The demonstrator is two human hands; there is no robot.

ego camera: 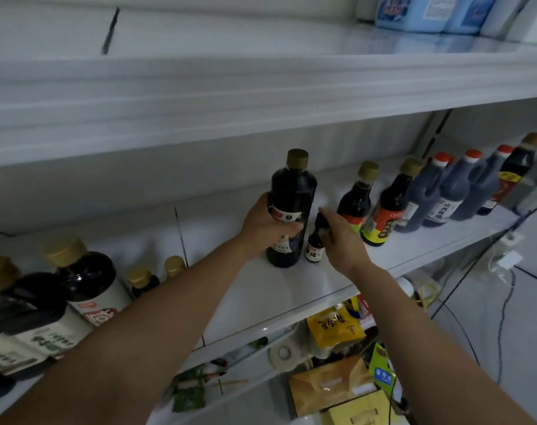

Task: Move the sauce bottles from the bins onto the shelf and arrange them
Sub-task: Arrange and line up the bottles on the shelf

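White, glossy shelf (261,289) boards run across the view. On the middle one stands a tall, round, dark bottle (293,191) with a ribbed gold cap; the left hand (262,228) grips its labelled waist. Just beside it, the right hand (342,237) pinches the black cap of a small dark bottle (314,248). Handled jugs (454,191) with red caps line up farther right.

My left hand (265,227) wraps the tall dark bottle (293,191), upright on the white shelf (270,299). My right hand (342,240) pinches the black cap of the small bottle (314,250) just beside it. Further right, a row of sauce bottles (423,197) lines the shelf, and more bottles (86,283) crowd the left end.
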